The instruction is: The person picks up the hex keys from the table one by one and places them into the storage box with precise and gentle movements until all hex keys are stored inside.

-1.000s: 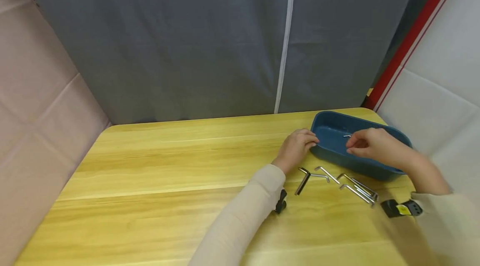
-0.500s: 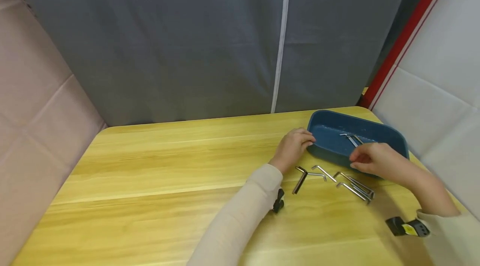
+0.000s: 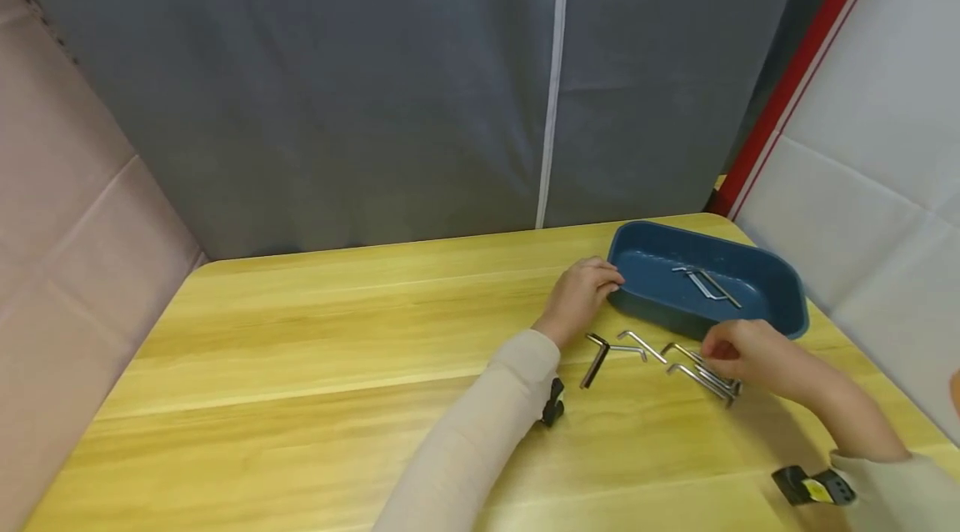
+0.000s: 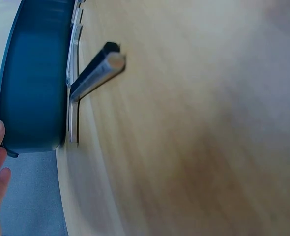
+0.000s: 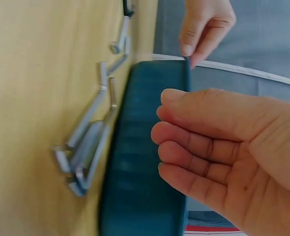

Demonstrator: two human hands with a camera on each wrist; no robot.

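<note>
Hovering over a cluster of hex keys (image 3: 701, 373) on the table (image 3: 300, 365), the right hand (image 3: 738, 353) has come back out of the blue tray (image 3: 780, 311), where it was a second ago; its fingers are loosely curled together and hold nothing, as the right wrist view shows. Two keys in the tray (image 3: 705, 282) now lie on its floor, uncovered since the hand withdrew. The left hand (image 3: 581, 294) has not moved: its curled fingertips rest on the tray's near-left corner, thumb and fingers at the rim. A dark key (image 3: 596, 358) and a silver one beside it lie between the two hands, just in front of the tray. The cluster sits at the tray's front wall, near the right fingertips; whether they touch the keys cannot be told
</note>
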